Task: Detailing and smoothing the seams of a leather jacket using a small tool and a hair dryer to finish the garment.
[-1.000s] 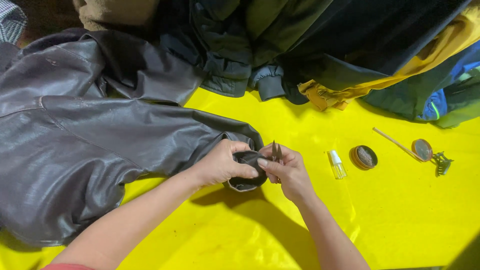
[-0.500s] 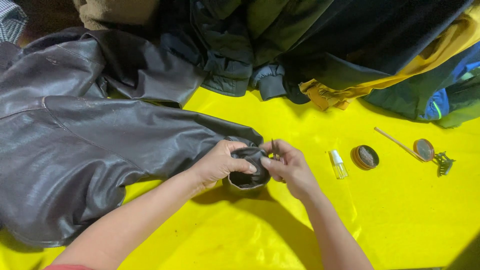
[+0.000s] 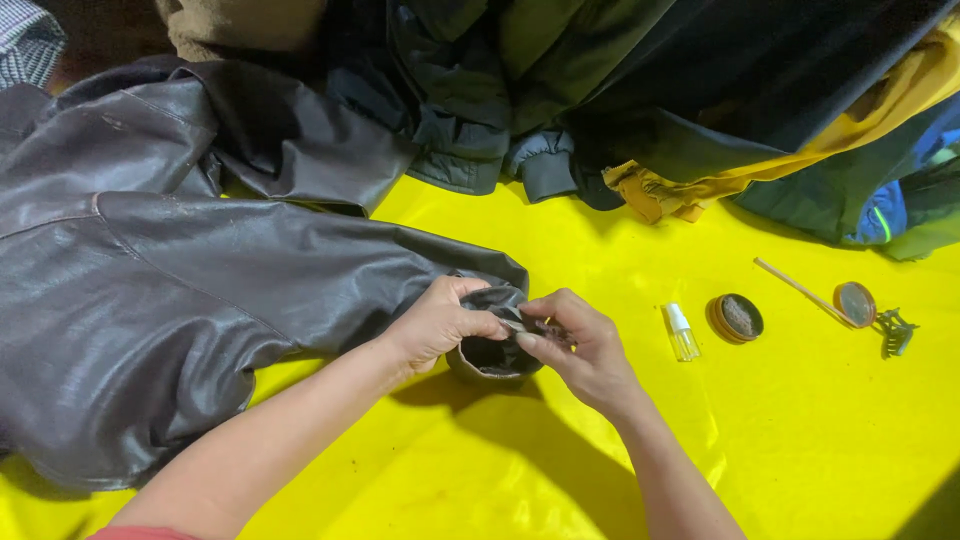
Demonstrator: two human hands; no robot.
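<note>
While both hands pinch the open sleeve cuff (image 3: 497,345) of the dark leather jacket (image 3: 180,300) on the yellow sheet (image 3: 800,430), left hand (image 3: 440,325) gripping the rim, right hand (image 3: 585,350) seemingly working its edge; steadiness matters next

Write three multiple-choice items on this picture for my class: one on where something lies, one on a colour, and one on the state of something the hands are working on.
1. Where does the small spray bottle lie?
A. On the dark leather jacket
B. Just left of the open round tin
C. Under the pile of coats

2. What colour is the sheet that covers the work surface?
A. Yellow
B. White
C. Red

3. How is the sleeve cuff held?
A. Left lying flat, untouched
B. Pinched at its rim by both hands, opening upward
C. Rolled up inside the jacket

Answers: 1 B, the bottle lies on the sheet beside the open round tin. 2 A, bright yellow shows all around. 3 B, the left hand and right hand grip the cuff's edge.
</note>
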